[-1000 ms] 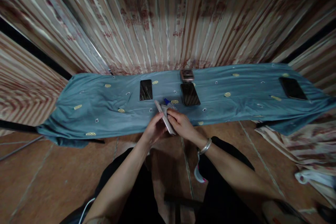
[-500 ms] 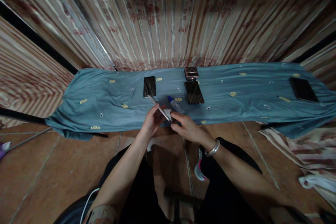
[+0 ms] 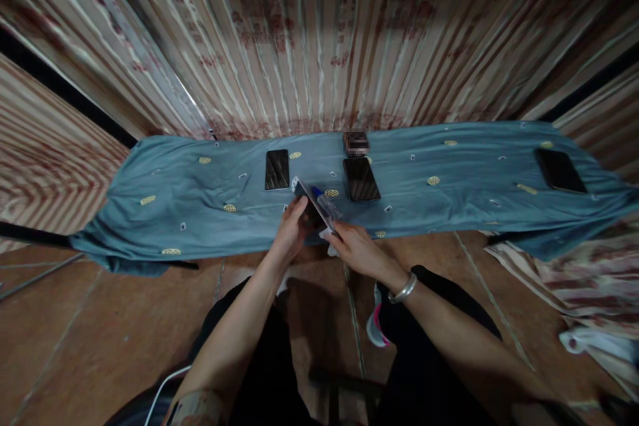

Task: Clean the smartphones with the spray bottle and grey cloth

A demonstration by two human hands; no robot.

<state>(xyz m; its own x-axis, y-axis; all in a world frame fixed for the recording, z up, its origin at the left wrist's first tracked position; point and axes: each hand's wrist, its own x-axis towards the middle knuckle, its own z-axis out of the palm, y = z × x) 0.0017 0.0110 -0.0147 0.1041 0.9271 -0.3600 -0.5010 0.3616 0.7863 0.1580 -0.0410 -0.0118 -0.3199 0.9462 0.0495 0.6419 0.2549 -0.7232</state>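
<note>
My left hand point(image 3: 293, 231) grips a slim phone point(image 3: 310, 202) and tilts it on edge above the front of a teal cloth point(image 3: 200, 206). My right hand point(image 3: 353, 247) is closed at the phone's lower end, with a bit of white cloth point(image 3: 329, 246) showing under its fingers. A small clear bottle with a blue cap point(image 3: 325, 200) lies on the cloth just beyond the phone. A metal bangle point(image 3: 403, 289) circles my right wrist.
Three dark phones lie flat on the cloth: one left of centre point(image 3: 277, 170), one at centre point(image 3: 361, 179), one far right point(image 3: 558, 171). A small blurred object point(image 3: 355, 142) sits behind the centre phone. A striped curtain point(image 3: 319, 33) hangs behind. White bags point(image 3: 594, 343) lie on the brown floor at right.
The phone in my hands has turned from a thin edge-on angle to a steeper tilt, showing more of its dark face. Both hands shifted slightly; the view wobbled.
</note>
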